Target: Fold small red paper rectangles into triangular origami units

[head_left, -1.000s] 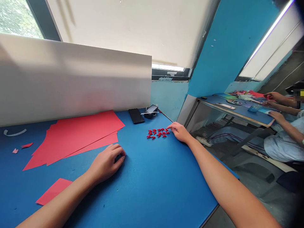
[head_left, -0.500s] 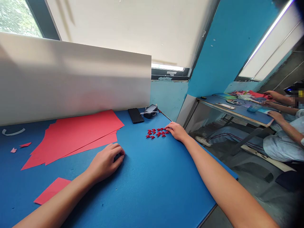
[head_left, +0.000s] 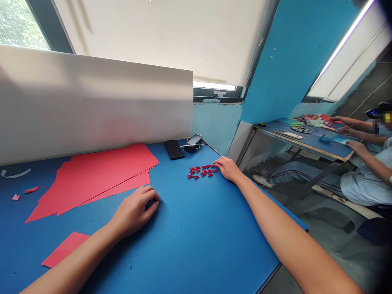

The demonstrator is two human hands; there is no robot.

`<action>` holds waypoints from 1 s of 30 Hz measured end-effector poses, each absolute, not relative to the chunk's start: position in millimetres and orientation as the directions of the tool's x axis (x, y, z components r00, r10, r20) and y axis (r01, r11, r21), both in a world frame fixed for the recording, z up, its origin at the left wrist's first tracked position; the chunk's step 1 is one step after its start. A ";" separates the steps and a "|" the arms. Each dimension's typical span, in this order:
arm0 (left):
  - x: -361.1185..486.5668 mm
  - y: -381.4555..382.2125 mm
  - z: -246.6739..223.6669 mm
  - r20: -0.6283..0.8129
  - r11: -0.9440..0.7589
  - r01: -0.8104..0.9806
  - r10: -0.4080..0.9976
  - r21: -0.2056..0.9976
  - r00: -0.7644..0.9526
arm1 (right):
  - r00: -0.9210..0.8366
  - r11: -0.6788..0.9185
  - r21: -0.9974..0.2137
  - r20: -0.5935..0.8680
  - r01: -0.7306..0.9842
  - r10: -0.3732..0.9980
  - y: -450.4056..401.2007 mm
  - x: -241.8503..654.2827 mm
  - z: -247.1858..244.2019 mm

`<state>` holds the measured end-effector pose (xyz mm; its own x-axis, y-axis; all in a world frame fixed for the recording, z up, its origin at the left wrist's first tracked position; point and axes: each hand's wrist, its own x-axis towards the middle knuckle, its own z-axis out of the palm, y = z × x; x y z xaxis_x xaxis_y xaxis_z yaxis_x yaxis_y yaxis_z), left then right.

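Observation:
My right hand reaches to the far right of the blue table, its fingertips pinched at the edge of a group of small folded red paper pieces. They touch the outermost folded piece. Several pointed pieces lie there in loose rows. My left hand rests on the table with its fingers curled and the thumb against them; nothing shows in it. Behind it spreads a stack of large red paper sheets. Beside my left forearm lies a smaller red paper piece, partly hidden by the arm.
A black phone and a black device with a white cable sit at the back. Left are a white curved strip and small paper scraps. A white board stands behind. At another table, people work on the right.
The view has shifted slightly. My hands keep nearly the same places, and the folded pieces lie as before. At the other table, a person's hand has moved a little to the left.

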<state>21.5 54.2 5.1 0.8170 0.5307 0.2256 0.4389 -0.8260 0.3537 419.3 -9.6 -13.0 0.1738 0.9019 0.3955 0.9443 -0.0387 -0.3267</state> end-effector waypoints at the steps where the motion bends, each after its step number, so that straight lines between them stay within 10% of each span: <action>1: 21.6 54.1 5.0 0.226 -0.826 0.440 0.531 0.353 0.817 | 0.176 -0.033 -0.336 0.405 0.941 0.897 -10.0 418.3 -12.2; 30: 23.0 59.7 4.6 0.172 -0.796 0.442 0.545 0.414 0.821 | -0.090 0.179 -0.180 0.415 0.967 0.905 -18.9 371.3 8.8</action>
